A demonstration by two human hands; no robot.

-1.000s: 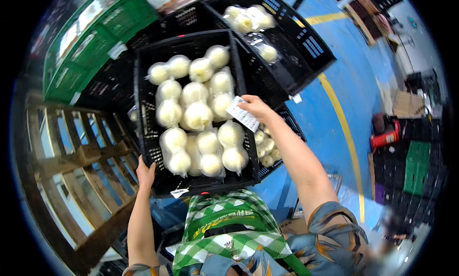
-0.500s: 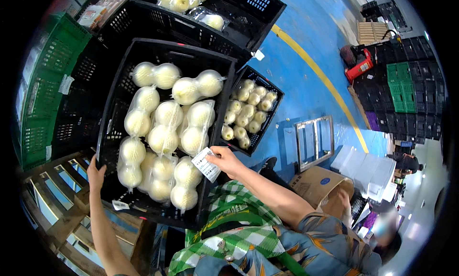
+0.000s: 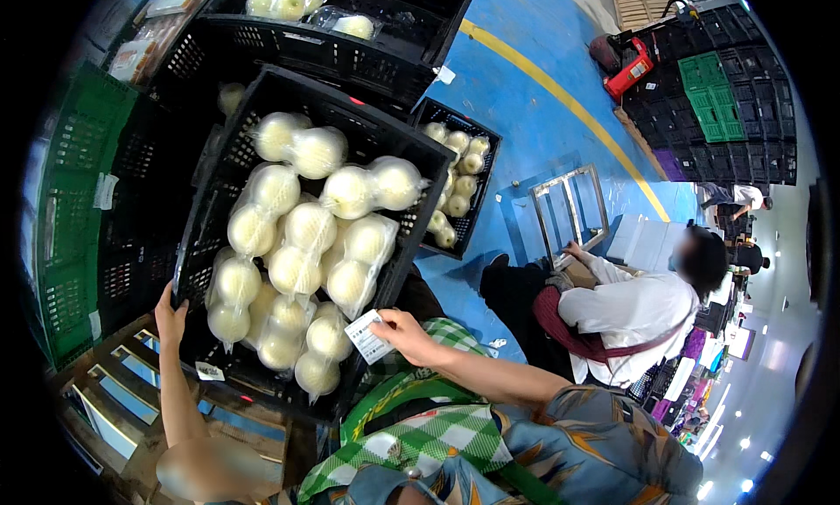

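A black plastic crate (image 3: 350, 124) sits slightly turned in front of me. It holds several clear-bagged pairs of pale round fruits (image 3: 297, 247) in white foam netting. My left hand (image 3: 170, 317) grips the crate's left rim, with the thumb on top and the other fingers partly hidden. Beside the near right edge, my right hand (image 3: 406, 337) pinches a white printed label (image 3: 369, 337) between thumb and fingers. Whether this hand also bears on the crate cannot be seen. A second white tag (image 3: 210, 371) is on the crate's near side.
Behind stands another black crate (image 3: 350, 54) with bagged fruit. A smaller-looking fruit crate (image 3: 486, 194) is on the blue floor (image 3: 525, 111). Green crates (image 3: 79, 216) rise at left above wooden pallets (image 3: 122, 391). A person in white (image 3: 612, 308) bends at right near a metal frame (image 3: 569, 207).
The loaded crate has turned a little clockwise, uncovering a fruit behind its far left corner. Both hands keep their holds. A person in white now stands bent over at the right.
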